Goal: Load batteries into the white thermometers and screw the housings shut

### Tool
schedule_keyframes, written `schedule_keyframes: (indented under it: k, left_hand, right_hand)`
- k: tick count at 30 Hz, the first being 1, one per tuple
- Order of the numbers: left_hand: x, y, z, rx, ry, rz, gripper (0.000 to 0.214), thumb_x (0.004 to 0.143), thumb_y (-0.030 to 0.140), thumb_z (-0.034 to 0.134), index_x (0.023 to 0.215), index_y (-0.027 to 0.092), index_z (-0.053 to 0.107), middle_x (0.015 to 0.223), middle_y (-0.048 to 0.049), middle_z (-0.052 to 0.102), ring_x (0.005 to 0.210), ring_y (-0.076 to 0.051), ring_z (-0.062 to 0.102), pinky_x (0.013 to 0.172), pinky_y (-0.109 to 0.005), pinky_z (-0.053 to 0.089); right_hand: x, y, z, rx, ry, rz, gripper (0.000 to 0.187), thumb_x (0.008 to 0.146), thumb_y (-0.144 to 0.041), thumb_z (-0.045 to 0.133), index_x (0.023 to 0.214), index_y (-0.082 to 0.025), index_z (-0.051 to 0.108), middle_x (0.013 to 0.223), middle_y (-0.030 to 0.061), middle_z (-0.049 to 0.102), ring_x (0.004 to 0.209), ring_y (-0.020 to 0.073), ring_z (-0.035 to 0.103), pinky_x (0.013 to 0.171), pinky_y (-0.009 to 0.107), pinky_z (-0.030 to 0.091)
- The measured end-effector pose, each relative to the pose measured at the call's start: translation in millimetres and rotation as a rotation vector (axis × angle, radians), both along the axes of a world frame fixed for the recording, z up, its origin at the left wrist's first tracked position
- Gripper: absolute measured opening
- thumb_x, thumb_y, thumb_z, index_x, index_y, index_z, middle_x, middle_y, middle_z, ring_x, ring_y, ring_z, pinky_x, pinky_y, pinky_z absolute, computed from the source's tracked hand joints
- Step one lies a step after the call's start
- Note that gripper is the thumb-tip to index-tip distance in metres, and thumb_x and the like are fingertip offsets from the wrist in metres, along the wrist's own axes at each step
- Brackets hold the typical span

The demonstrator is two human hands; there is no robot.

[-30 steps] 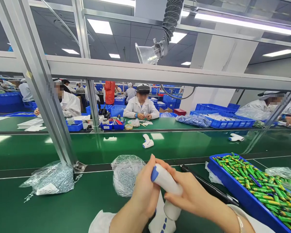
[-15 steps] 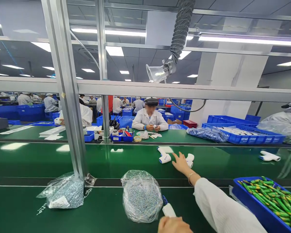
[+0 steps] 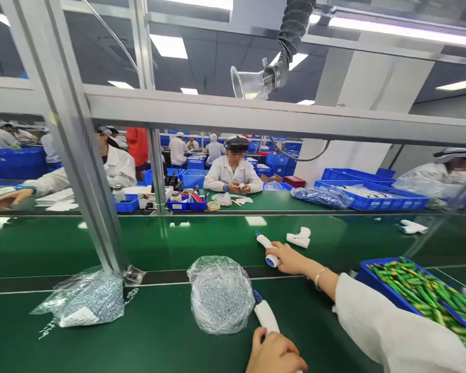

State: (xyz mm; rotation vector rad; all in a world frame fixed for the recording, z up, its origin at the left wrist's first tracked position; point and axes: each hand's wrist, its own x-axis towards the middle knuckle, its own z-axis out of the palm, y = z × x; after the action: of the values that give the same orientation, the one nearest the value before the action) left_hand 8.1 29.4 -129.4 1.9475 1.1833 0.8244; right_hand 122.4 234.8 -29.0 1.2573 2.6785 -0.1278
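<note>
White plastic with blue ends, smooth and bent like a pistol, makes up the far device (image 3: pixel 264 241) on the glossy green strip (image 3: pixel 213 241); nearer, a clear, crinkled bag (image 3: pixel 213 267) bulges round with small metallic pieces (image 3: pixel 223 301). Half a second ago the right hand (image 3: pixel 290 259) had its fingers spread; now they grasp that device, arm outstretched. The left hand (image 3: pixel 276 354) curls around a near device (image 3: pixel 267 316) just beside the bag.

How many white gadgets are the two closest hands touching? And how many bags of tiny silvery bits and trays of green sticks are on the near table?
White gadgets being touched: 2
Bags of tiny silvery bits: 2
Trays of green sticks: 1
Total: 5
</note>
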Motion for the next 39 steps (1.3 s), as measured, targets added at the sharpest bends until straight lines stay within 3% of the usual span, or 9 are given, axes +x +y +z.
schedule_keyframes:
  k: [3,8,14,23,26,31,33,36,39]
  left_hand:
    - [-3.7,-7.1,9.3,0.068,0.111,-0.083,0.045,0.065,0.034,0.064,0.110,0.029,0.059,0.116,-0.0058,0.057,0.110,-0.028,0.048,0.100,-0.049,0.025]
    - [-15.2,-17.7,38.5,0.102,0.076,0.001,0.065,0.069,0.023,0.058,0.132,0.025,0.042,0.143,-0.0102,0.032,0.129,-0.029,0.030,0.103,-0.048,0.023]
    - [-16.6,-30.6,64.5,0.117,0.142,-0.165,0.060,0.077,0.032,0.059,0.133,0.033,0.041,0.143,-0.0070,0.034,0.132,-0.032,0.028,0.106,-0.057,0.009]
    - [-6.9,-38.2,90.9,0.012,0.168,-0.207,0.046,0.073,0.027,0.062,0.118,0.024,0.058,0.139,-0.0138,0.040,0.130,-0.038,0.030,0.104,-0.065,0.007]
    - [3.5,-30.0,102.5,-0.107,-0.059,-0.053,0.037,0.070,0.023,0.064,0.107,0.018,0.065,0.134,-0.0177,0.045,0.129,-0.037,0.032,0.105,-0.060,0.014]
    - [29.6,-5.0,125.9,-0.577,-0.920,0.255,0.042,0.070,0.032,0.071,0.107,0.018,0.058,0.124,-0.0156,0.054,0.109,-0.028,0.056,0.093,-0.041,0.042]
    - [35.7,3.9,138.3,-0.621,-1.240,0.320,0.040,0.072,0.034,0.070,0.105,0.019,0.055,0.116,-0.0120,0.059,0.102,-0.022,0.060,0.084,-0.031,0.046]
    - [34.8,10.9,156.5,-0.546,-1.496,0.417,0.032,0.072,0.032,0.070,0.096,0.018,0.054,0.100,-0.0079,0.065,0.090,-0.017,0.062,0.071,-0.023,0.048]
    - [31.7,9.5,168.9,-0.521,-1.582,0.478,0.028,0.069,0.031,0.073,0.086,0.017,0.055,0.090,-0.0063,0.066,0.082,-0.016,0.063,0.065,-0.022,0.049]
  right_hand:
    - [38.9,-56.6,4.5,-0.107,0.046,0.076,0.046,0.077,-0.006,0.065,0.119,-0.020,0.053,0.135,0.0084,0.032,0.110,0.0265,0.044,0.095,0.045,0.039]
    - [67.8,-135.4,23.4,-0.238,0.166,0.166,0.064,0.070,-0.001,0.060,0.127,-0.029,0.049,0.141,0.0035,0.027,0.123,0.0257,0.034,0.102,0.037,0.033]
    - [89.5,-148.5,58.4,-0.089,0.277,0.018,0.044,0.084,-0.011,0.048,0.127,-0.023,0.049,0.126,0.0051,0.045,0.115,0.0192,0.045,0.099,0.032,0.038]
    - [161.0,-132.8,-15.4,0.255,0.135,-0.401,0.040,0.093,-0.033,0.052,0.126,-0.011,0.045,0.106,0.0131,0.054,0.090,0.0225,0.056,0.076,0.038,0.050]
    - [164.4,-131.0,-10.6,0.359,0.181,-0.296,0.035,0.093,-0.029,0.046,0.122,-0.011,0.050,0.107,0.0156,0.055,0.093,0.0266,0.055,0.077,0.040,0.050]
    - [158.8,-133.0,41.7,0.526,0.339,0.015,0.035,0.094,-0.033,0.040,0.121,-0.017,0.053,0.122,0.0122,0.050,0.107,0.0297,0.048,0.089,0.047,0.044]
    - [149.6,-139.9,56.8,0.580,0.408,0.106,0.030,0.095,-0.033,0.039,0.117,-0.024,0.057,0.125,0.0081,0.049,0.113,0.0288,0.045,0.094,0.049,0.039]
    - [124.9,-157.0,54.9,0.650,0.653,0.108,0.022,0.094,-0.030,0.043,0.103,-0.030,0.063,0.113,0.0065,0.055,0.112,0.0275,0.047,0.097,0.051,0.037]
    - [94.0,-173.8,32.1,0.610,0.849,0.088,0.020,0.093,-0.036,0.047,0.104,-0.027,0.060,0.093,0.0087,0.060,0.089,0.0257,0.059,0.080,0.043,0.051]
